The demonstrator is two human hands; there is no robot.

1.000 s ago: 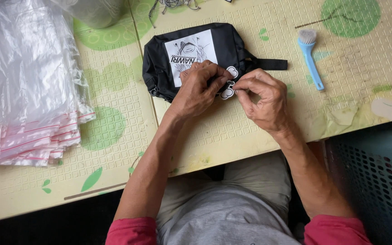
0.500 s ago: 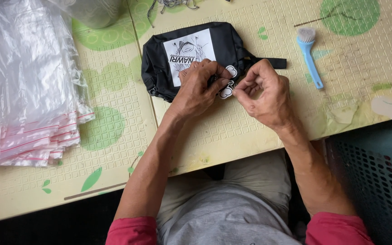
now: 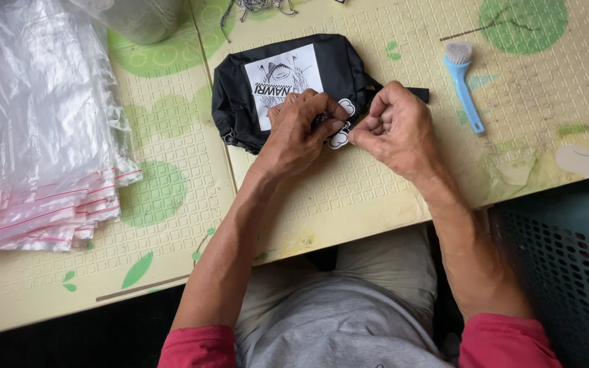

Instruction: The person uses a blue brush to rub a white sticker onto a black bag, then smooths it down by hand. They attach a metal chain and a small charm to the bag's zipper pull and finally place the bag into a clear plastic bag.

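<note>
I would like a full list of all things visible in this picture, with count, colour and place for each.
pouch: one, black with a white picture patch, top centre of the mat, under both hands
small charm: one, white with dark outline, at the pouch's near edge between the hands
brush: one, light blue with pale bristles, right of the pouch
plastic bags: a stack, clear with pink strips, left side
chain: one, metal, top edge
mat: one, pale yellow with green shapes, covers the table
basket: one, dark teal with holes, lower right
left hand: on the pouch, fingers at the charm
right hand: fingers pinched beside the charm
</note>
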